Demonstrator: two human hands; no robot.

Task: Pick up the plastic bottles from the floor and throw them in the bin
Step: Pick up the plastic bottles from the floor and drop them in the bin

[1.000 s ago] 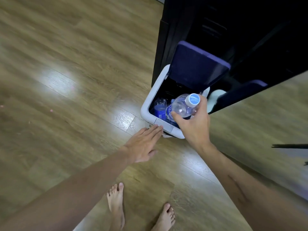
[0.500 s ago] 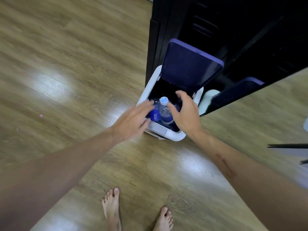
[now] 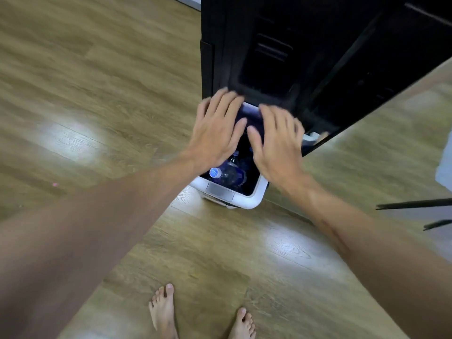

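The brown wood-plank floor [image 3: 97, 94] fills most of the frame under you, with bright glare patches at centre left and lower right. A tall black cabinet [image 3: 318, 57] takes up the upper right, and against its lower front, at frame centre, stands the small white-rimmed rectangular bin [image 3: 255, 199], its opening turned up toward you. Your two bare forearms reach in from the lower corners and meet over the bin. Your left hand [image 3: 217, 128] is flat, fingers spread and holding nothing, lying on the dark blue bin lid [image 3: 249, 113], which shows between your hands at the far side of the opening. Your right hand [image 3: 276, 143] is likewise flat, fingers apart and empty, just beside the left and over the lid's right part; both are blurred, so you cannot tell how firmly they press. Inside the bin, below your hands, lies a clear plastic bottle with a blue cap [image 3: 225, 172], cap toward the left, among other clear bottles too dark to count. Your bare feet [image 3: 162, 311] stand at the bottom centre.
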